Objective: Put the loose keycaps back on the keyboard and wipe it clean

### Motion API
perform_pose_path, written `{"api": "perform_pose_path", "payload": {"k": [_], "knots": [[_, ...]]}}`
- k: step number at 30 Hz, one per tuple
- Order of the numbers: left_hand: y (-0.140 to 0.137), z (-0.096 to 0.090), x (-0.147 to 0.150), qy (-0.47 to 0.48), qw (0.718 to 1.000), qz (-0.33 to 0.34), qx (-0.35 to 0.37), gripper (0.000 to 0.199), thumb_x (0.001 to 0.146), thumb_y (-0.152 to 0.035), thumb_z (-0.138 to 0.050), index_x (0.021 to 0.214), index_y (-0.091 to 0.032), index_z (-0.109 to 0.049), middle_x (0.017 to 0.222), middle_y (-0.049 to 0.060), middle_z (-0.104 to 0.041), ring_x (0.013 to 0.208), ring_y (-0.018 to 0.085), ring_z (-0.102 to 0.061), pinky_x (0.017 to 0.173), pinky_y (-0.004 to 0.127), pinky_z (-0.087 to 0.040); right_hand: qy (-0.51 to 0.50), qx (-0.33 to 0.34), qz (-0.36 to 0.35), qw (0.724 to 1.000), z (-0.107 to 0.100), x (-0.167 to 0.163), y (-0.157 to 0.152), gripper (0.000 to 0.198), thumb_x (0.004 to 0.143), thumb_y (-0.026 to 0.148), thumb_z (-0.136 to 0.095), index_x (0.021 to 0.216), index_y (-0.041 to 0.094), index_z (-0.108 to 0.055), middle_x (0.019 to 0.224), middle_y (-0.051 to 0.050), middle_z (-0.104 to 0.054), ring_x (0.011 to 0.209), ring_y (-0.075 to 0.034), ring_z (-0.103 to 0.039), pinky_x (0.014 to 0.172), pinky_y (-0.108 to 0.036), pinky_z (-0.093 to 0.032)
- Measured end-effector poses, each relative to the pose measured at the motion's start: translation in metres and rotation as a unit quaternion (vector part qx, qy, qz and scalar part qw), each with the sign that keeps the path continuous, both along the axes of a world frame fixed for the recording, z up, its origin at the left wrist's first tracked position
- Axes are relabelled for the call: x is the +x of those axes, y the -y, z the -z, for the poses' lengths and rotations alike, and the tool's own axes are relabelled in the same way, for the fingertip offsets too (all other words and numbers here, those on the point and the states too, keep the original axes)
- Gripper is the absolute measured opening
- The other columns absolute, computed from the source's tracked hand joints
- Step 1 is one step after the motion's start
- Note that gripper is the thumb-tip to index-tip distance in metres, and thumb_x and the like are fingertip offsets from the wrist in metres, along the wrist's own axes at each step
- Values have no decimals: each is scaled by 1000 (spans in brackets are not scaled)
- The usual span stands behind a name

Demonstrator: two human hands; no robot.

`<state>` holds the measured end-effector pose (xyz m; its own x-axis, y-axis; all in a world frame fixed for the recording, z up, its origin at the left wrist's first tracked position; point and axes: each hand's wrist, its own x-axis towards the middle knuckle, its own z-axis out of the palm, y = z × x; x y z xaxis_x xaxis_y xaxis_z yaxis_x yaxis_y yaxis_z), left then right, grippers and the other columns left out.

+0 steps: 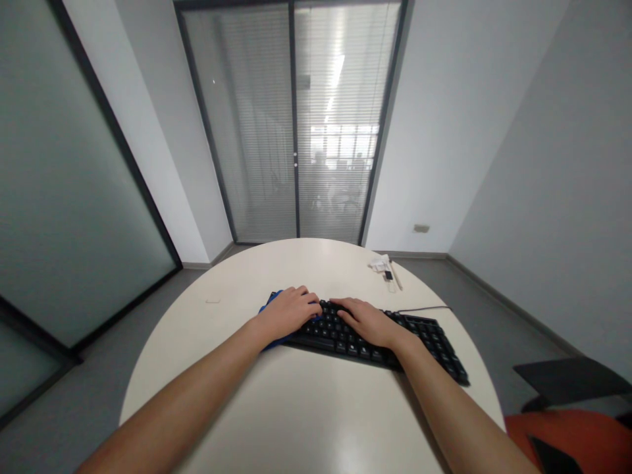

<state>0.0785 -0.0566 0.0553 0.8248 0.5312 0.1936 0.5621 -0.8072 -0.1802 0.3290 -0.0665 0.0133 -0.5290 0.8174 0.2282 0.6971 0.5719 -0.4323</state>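
A black keyboard [340, 345] lies at a slant on the round table, its left end under my left hand [291, 308]. Beneath that hand is a blue cloth [274, 343], soft-looking and mostly covered by the palm. My left fingers curl over it and press it onto the keys. Flat on the middle of the keyboard rests my right hand [368, 320], its thumb and fingers stretched out with nothing held. Part of the keys is hidden by both hands and the right forearm.
The pale round table [237, 401] reaches toward a glass partition [296, 131]. Small white items and a dark piece [388, 276] lie near its far right edge, beside a thin stick [396, 276]. A cable [419, 309] runs off right. An orange chair [567, 438] stands lower right.
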Motion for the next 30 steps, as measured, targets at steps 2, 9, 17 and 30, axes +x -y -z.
{"api": "perform_pose_path", "payload": {"k": [2,9,17,30], "knots": [[1,-1,6,23,1000,0,-4,10,98,-27,-57,104,-26,-66,113,0,-67,103,21,-56,84,33,-45,-4,0,0,1000,0,0,0,43,101,36,-41,138,19,-55,136,-12,-62,125,-27,-58,111,-47,-42],[2,10,19,26,1000,8,-11,12,98,-27,-58,107,-26,-67,116,1,-65,104,21,-57,87,34,-46,-23,-1,-13,1000,5,2,-3,43,102,36,-39,139,20,-54,138,-11,-61,127,-25,-57,111,-46,-43],[-4,-14,19,18,1000,3,-5,11,98,-24,-57,103,-25,-66,111,3,-65,103,22,-56,87,33,-46,-32,-8,-12,999,2,1,-1,41,102,34,-39,137,20,-56,136,-10,-62,125,-25,-58,111,-45,-42],[-8,4,21,7,999,-43,-8,14,97,-22,-54,100,-24,-68,110,5,-66,102,23,-56,81,34,-47,-21,-9,-4,1000,2,2,-1,43,102,36,-38,138,20,-56,137,-11,-62,126,-25,-57,112,-46,-41]]}}
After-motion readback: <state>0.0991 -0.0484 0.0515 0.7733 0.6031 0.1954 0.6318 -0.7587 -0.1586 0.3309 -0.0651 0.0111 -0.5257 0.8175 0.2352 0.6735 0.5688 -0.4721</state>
